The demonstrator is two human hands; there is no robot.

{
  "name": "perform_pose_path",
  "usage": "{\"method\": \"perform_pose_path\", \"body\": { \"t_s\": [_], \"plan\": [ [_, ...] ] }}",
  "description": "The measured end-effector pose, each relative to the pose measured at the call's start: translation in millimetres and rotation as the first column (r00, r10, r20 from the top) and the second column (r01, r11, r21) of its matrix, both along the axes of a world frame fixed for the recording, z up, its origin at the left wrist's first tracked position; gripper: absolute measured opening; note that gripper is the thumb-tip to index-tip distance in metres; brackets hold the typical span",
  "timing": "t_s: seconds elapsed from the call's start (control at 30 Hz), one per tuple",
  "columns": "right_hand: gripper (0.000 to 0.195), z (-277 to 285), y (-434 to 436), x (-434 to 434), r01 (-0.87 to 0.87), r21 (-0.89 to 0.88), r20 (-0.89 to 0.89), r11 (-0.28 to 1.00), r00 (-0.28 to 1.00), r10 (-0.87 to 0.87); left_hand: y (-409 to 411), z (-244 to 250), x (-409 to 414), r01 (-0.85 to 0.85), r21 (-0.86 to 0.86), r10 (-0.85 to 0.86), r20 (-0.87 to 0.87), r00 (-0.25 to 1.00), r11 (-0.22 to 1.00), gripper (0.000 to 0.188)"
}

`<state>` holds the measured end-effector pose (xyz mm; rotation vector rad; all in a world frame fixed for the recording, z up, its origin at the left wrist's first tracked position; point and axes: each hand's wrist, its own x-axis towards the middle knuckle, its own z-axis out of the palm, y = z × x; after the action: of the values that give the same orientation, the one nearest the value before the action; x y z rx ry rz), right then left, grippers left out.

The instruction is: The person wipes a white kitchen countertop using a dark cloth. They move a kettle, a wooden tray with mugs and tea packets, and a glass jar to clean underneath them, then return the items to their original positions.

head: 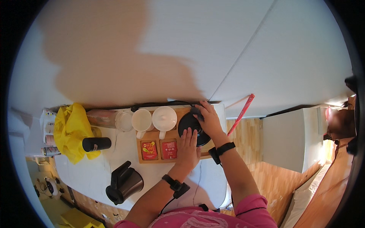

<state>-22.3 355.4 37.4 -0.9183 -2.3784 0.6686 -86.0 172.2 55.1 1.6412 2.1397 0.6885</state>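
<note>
My left hand (188, 149) lies with its fingers flat on the near left side of a round black electric kettle base (186, 124). My right hand (210, 121) is at the base's far right side, its fingers over a small dark grey cloth (196, 111) pressed against the rim. The base sits on the right part of a wooden tray (152, 137). Left of it on the tray stand a white mug (141, 119) and a white lidded cup (164, 118). Two red sachets (149, 150) (169, 150) lie in the tray's front compartments.
A dark electric kettle (125, 182) stands front left on the white marbled table (119, 154). Further left are a black cylinder (97, 144), a yellow plastic bag (71, 132) and a clear glass jar (124, 121). A black cord (159, 104) runs along the wall; a red strap (241, 114) hangs at right.
</note>
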Motion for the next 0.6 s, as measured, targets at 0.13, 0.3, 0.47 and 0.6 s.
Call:
{"method": "perform_pose_path", "body": {
  "t_s": [0.13, 0.3, 0.47, 0.6],
  "plan": [
    [0.042, -5.4, 4.4, 11.2, 0.035, -0.046, -0.048, 0.998, 0.998, -0.037, -6.5, -8.5, -4.8, 0.073, -0.024, -0.075, -0.114, 0.991, 0.997, 0.077],
    [0.04, -7.6, -16.2, 37.9, 0.127, -0.099, -0.126, 0.987, 0.982, -0.139, -8.7, -12.7, -1.6, 0.07, -0.026, -0.074, -0.15, 0.986, 0.997, 0.084],
    [0.044, -2.1, -50.5, 65.3, 0.182, -0.231, -0.12, 0.956, 0.97, -0.213, -6.3, -9.9, -0.3, 0.083, -0.085, -0.099, -0.199, 0.975, 0.993, 0.087],
    [0.047, -5.6, -79.7, 87.6, 0.179, -0.192, -0.098, 0.965, 0.975, -0.2, -6.4, -11.7, -4.4, 0.094, -0.078, -0.107, -0.186, 0.977, 0.992, 0.089]
  ]
}}
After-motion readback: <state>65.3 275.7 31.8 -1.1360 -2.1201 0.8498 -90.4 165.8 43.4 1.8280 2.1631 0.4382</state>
